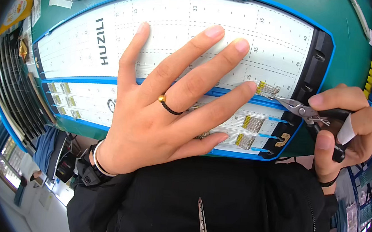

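Strands [268, 88], a small yellow-tipped bundle, sit pinched in the tips of your pliers [302, 110]. Your right hand [343, 128] is closed around the handles. Your left hand [174, 101] lies flat and spread on the board [177, 24]. Judged light, limp and easily scattered; grip at the bonded tips. More bundles [250, 132] lie below the grip.
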Available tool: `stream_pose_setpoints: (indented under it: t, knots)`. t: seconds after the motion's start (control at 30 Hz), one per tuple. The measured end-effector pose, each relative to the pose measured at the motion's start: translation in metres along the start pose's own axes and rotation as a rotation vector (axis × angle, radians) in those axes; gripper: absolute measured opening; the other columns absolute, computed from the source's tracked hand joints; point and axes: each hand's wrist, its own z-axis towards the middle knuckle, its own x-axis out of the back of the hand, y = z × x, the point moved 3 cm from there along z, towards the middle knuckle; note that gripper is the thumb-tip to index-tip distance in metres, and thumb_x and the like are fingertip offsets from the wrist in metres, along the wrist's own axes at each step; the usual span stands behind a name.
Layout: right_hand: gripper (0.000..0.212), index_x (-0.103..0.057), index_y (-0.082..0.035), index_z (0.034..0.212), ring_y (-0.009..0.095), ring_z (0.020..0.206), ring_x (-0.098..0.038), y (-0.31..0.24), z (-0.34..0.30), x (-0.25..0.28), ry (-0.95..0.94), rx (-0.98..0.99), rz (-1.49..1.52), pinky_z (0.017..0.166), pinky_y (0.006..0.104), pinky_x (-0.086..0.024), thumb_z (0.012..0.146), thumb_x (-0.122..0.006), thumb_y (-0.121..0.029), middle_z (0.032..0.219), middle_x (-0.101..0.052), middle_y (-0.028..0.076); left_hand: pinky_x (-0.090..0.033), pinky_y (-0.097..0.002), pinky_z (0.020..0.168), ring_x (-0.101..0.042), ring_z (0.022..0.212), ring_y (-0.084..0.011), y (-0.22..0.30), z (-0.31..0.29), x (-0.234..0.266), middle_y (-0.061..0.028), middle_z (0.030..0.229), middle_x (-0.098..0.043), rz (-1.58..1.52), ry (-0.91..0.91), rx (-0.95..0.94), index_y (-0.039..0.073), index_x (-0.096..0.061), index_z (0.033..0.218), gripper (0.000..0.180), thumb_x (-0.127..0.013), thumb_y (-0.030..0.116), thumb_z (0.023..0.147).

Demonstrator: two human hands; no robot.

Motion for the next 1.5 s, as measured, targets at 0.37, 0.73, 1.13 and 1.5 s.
stream_pose_setpoints:
  t: [0.37,0.73,1.13,1.5]
  knots:
    - [0.035,-0.040,-0.010,0.086,0.013,0.069,-0.048,0.0007,-0.0037,-0.0010,0.035,0.018,0.020,0.065,0.0264,-0.040,0.091,-0.072,-0.025,0.100,-0.066,0.024,-0.015,-0.0593,0.119,-0.043,0.142,-0.0289,-0.0008,-0.0004,-0.0003,-0.0064,0.151,-0.050,-0.019,0.015,-0.009,0.030,-0.069,0.126,0.054,-0.070,0.054,0.078]
    - [0.038,-0.042,-0.010,0.086,0.013,0.070,-0.048,0.0023,-0.0029,-0.0022,0.049,0.012,0.065,0.064,0.0259,-0.040,0.090,-0.075,-0.029,0.101,-0.065,0.024,-0.015,-0.0599,0.120,-0.043,0.142,-0.0287,-0.0008,-0.0009,-0.0012,-0.0058,0.151,-0.050,-0.028,0.017,-0.001,0.030,-0.068,0.126,0.055,-0.071,0.054,0.076]
    - [0.036,-0.042,-0.008,0.087,0.016,0.070,-0.053,-0.0014,0.0015,0.0009,-0.104,0.142,-0.070,0.061,0.0262,-0.043,0.090,-0.075,-0.024,0.106,-0.066,0.028,-0.015,-0.0595,0.120,-0.043,0.142,-0.0283,-0.0010,-0.0013,-0.0020,-0.0056,0.151,-0.051,-0.023,0.021,0.001,0.030,-0.069,0.126,0.055,-0.070,0.054,0.077]
    - [0.037,-0.042,-0.009,0.086,0.014,0.069,-0.051,0.0008,-0.0021,0.0009,0.002,0.074,0.005,0.062,0.0263,-0.041,0.090,-0.074,-0.026,0.104,-0.066,0.026,-0.014,-0.0591,0.120,-0.043,0.142,-0.0283,0.0004,-0.0003,-0.0018,-0.0057,0.150,-0.051,-0.017,0.022,0.006,0.030,-0.070,0.126,0.054,-0.069,0.055,0.078]
